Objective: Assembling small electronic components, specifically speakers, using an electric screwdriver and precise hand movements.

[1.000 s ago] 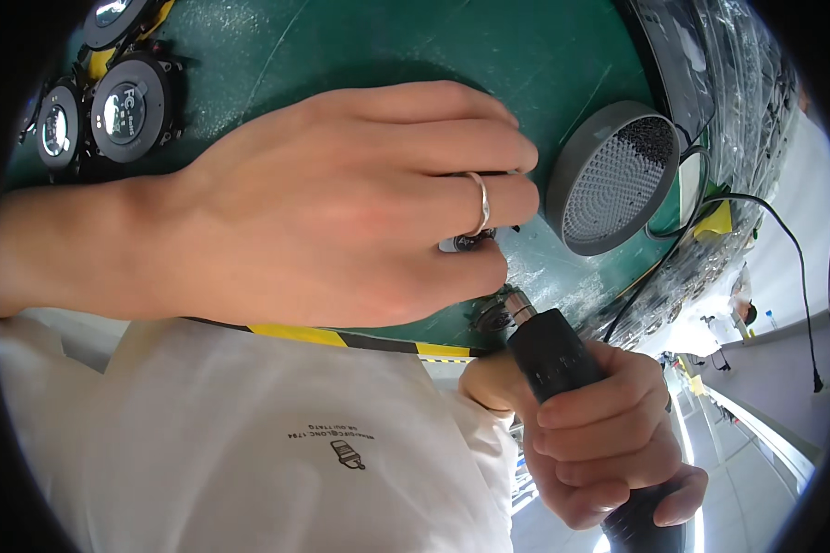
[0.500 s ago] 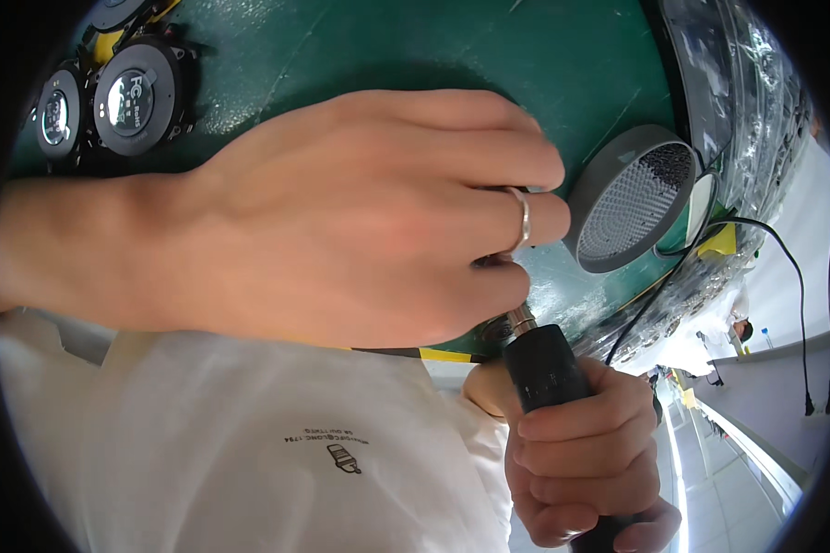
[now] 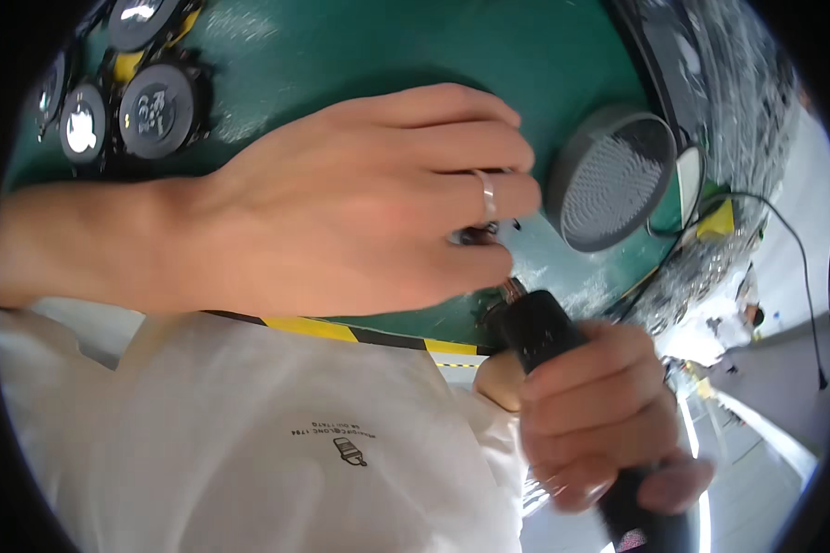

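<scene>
My left hand [image 3: 360, 207] reaches in from the left, back upward, a ring on one finger. Its fingers curl down around something mostly hidden; only small dark and shiny bits show between two fingers. In my right hand [image 3: 599, 415] is a black electric screwdriver [image 3: 537, 327], tilted, with fingers wrapped round its body. Its metal bit points up at the left hand's curled little finger, and its very end is hard to make out. Just right of the left fingertips stands a round grey dish [image 3: 613, 184] with a textured inside.
Several round black watch bodies [image 3: 160, 111] lie at the upper left on the green work surface [image 3: 341, 46]. A yellow and black striped edge [image 3: 387, 336] runs along its near side. Clear plastic wrapping [image 3: 747, 120] and a black cable [image 3: 793, 244] are at the right.
The whole view has shifted slightly, so the hands and dish appear further left and higher. The screwdriver's rear end has swung to the right. Both hands keep their grip.
</scene>
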`<action>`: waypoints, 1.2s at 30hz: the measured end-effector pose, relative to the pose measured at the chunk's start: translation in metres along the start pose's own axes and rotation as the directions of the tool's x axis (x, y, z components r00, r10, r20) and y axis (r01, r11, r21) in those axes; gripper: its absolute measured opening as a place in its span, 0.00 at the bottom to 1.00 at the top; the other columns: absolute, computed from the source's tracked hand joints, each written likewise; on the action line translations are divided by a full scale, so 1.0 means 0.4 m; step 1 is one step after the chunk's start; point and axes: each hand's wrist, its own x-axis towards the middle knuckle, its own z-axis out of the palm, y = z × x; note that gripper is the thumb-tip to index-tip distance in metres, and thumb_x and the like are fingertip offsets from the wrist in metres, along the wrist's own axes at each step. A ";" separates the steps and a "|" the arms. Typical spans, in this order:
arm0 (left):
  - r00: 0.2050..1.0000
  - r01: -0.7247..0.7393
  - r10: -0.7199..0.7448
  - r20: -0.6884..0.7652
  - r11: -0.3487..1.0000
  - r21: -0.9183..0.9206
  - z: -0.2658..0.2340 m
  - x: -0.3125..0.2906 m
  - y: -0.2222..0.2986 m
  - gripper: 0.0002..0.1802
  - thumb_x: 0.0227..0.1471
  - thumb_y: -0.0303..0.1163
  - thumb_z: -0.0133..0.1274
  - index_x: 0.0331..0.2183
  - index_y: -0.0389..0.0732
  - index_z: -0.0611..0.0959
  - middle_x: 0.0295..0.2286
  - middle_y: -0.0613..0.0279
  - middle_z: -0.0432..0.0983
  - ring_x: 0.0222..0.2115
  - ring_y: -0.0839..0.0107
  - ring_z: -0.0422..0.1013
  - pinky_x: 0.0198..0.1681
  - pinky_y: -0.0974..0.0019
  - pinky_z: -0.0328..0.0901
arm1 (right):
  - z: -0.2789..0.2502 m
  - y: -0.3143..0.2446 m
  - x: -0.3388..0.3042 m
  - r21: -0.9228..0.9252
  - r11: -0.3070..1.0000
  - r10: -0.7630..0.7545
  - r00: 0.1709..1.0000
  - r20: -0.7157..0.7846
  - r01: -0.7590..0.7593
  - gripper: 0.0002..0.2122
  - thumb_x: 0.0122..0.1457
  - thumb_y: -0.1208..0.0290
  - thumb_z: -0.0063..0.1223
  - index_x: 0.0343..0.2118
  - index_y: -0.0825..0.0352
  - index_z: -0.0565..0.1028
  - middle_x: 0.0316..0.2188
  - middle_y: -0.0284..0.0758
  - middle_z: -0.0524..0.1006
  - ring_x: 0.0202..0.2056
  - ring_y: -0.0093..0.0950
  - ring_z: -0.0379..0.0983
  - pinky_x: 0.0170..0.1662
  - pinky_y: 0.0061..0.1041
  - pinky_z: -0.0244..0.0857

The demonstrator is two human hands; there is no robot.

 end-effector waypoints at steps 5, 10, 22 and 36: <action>0.996 0.025 -0.051 0.079 0.956 0.294 -0.020 0.017 0.039 0.10 0.34 0.23 0.63 0.25 0.35 0.81 0.39 0.54 0.77 0.49 0.53 0.72 0.52 0.48 0.72 | -0.148 -0.025 0.048 0.325 0.945 0.145 0.944 -0.296 -0.044 0.08 0.59 0.75 0.51 0.40 0.64 0.68 0.16 0.24 0.66 0.10 0.18 0.61 0.15 0.16 0.60; 0.983 -0.162 0.129 0.130 0.943 0.290 0.068 -0.001 0.116 0.08 0.48 0.28 0.58 0.32 0.35 0.83 0.46 0.54 0.76 0.53 0.60 0.71 0.57 0.49 0.70 | -0.249 -0.061 0.044 0.272 0.962 0.062 0.941 -0.334 0.033 0.09 0.61 0.71 0.52 0.43 0.66 0.71 0.17 0.25 0.66 0.13 0.17 0.62 0.20 0.21 0.57; 0.846 -0.438 0.191 0.499 0.782 0.443 0.039 0.043 0.084 0.20 0.54 0.43 0.54 0.44 0.41 0.82 0.52 0.59 0.74 0.57 0.63 0.67 0.65 0.52 0.62 | -0.242 -0.031 0.062 0.139 0.986 -0.073 0.987 -0.146 0.093 0.44 0.58 0.30 0.49 0.61 0.71 0.65 0.22 0.31 0.65 0.14 0.20 0.61 0.21 0.24 0.54; 0.893 -0.391 0.250 0.374 0.843 0.370 0.027 0.016 0.033 0.11 0.54 0.34 0.53 0.39 0.42 0.83 0.48 0.60 0.76 0.52 0.64 0.71 0.55 0.58 0.70 | -0.218 0.003 0.046 0.009 0.993 -0.114 0.978 -0.174 0.118 0.40 0.62 0.30 0.39 0.56 0.70 0.68 0.20 0.32 0.66 0.13 0.22 0.63 0.17 0.25 0.56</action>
